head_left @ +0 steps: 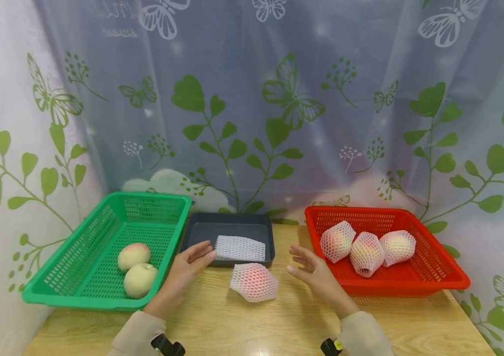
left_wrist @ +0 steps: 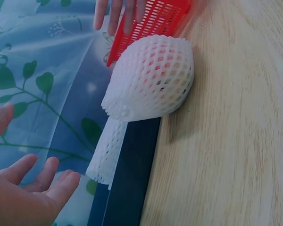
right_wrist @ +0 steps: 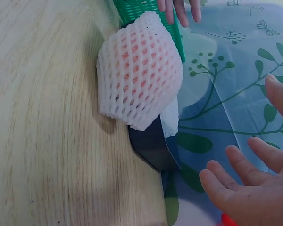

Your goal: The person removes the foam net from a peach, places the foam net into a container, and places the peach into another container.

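A peach in a white foam net (head_left: 253, 283) lies on the wooden table between my two hands, just in front of the dark tray. My left hand (head_left: 188, 267) is to its left, fingers relaxed and holding nothing, near the tray's left front corner. To the right, my right hand (head_left: 316, 277) hovers with loose fingers, also holding nothing, beside the red basket. Flat white foam nets (head_left: 240, 248) lie in the dark tray (head_left: 229, 220). Both wrist views show the netted peach (left_wrist: 151, 77) apart from the fingers.
At the left, a green basket (head_left: 93, 299) holds two bare peaches (head_left: 140, 280). The red basket (head_left: 412, 284) at the right contains three netted peaches (head_left: 367, 253). A printed curtain (head_left: 243, 99) hangs behind the table (head_left: 252, 331).
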### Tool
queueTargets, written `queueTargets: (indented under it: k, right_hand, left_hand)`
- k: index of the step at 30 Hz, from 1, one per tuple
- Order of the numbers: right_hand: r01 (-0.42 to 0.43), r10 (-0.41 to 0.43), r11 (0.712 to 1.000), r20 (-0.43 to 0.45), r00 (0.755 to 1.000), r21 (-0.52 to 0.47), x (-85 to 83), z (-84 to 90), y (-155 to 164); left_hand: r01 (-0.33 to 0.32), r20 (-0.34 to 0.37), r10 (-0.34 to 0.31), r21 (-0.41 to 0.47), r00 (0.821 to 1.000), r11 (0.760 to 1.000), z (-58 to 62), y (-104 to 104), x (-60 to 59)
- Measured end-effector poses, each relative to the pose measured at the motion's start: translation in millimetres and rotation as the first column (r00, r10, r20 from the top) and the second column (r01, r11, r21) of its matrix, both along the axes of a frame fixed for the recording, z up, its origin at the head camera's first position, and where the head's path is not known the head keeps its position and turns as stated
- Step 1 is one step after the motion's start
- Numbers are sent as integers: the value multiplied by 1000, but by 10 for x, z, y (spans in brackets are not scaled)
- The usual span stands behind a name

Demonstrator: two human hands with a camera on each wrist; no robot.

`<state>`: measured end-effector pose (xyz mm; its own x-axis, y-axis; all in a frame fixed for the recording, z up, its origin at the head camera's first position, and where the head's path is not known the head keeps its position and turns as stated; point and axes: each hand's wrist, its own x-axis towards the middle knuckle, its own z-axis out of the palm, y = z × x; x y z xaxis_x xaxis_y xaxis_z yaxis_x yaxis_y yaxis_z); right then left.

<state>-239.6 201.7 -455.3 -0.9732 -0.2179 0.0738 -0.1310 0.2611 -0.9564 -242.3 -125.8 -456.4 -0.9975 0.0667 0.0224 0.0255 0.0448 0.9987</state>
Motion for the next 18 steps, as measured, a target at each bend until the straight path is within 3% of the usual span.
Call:
queueTargets:
  k: [18]
  right_hand:
    - [-55, 55, 998, -14, 998, -23, -54, -229, -240]
  left_hand:
    - [8, 8, -8, -1, 1000, 1000, -194, 313, -26]
